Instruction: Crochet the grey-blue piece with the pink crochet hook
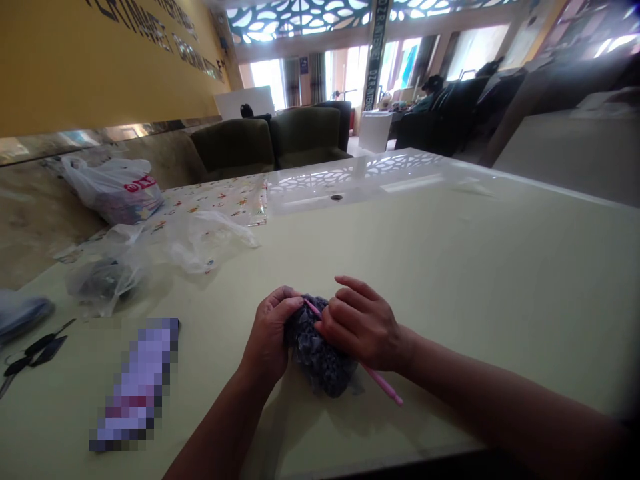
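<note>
A dark grey-purple crocheted piece [325, 363] hangs between both hands, just above the pale table [450, 280]. My left hand [270, 330] pinches its upper left edge between thumb and fingers. My right hand [360, 323] is closed round a pink crochet hook [383, 387], with the little finger raised. The hook's tip reaches the top of the piece beside my left thumb, and its rear end sticks out below my right palm. Part of the piece is hidden behind my right fingers.
To the left lie a pixelated phone-like object [143, 380], keys [37, 353] and a clear bag with something dark inside [107, 277]. Farther back are a crumpled clear bag [200, 240] and a full white bag [117, 190]. Green chairs [307, 137] stand beyond the table.
</note>
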The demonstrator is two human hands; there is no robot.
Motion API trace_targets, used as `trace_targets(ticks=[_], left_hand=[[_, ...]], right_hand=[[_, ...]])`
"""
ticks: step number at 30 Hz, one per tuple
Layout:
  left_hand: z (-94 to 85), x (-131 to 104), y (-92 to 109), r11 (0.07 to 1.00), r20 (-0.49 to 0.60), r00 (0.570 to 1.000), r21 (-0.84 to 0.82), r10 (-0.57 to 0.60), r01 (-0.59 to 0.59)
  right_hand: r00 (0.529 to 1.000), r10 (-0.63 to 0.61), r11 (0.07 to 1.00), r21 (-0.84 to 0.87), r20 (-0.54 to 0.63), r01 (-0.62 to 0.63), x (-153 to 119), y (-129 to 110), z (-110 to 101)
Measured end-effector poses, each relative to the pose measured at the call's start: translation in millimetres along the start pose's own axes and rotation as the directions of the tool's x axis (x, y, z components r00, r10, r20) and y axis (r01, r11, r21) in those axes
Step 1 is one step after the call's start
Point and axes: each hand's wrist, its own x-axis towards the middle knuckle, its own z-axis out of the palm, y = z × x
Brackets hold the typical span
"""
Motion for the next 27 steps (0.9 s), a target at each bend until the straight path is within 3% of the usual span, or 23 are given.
trace_targets(ticks=[6,16,27], left_hand=[[-0.6,-0.5,0.6,0.998,0.028,0.998,-0.015,-0.056,0.056],[0.4,-0.5,-2.0,1.000,0.037,0.999,-0.024,0.009,-0.008],[-0.4,-0.9,2.9,0.995,0.080,0.994,-0.066,-0.074,0.080]], right_hand=[[1.000,0.006,1.000,-0.011,-0.024,-0.006,-0.7,-0.5,1.8],[0.999,0.017,1.000,-0.007,-0.036,-0.017,0.5,0.1,3.1],[0.999,0.026,1.000,-0.009,-0.032,-0.026,-0.4,-0.4,3.0]])
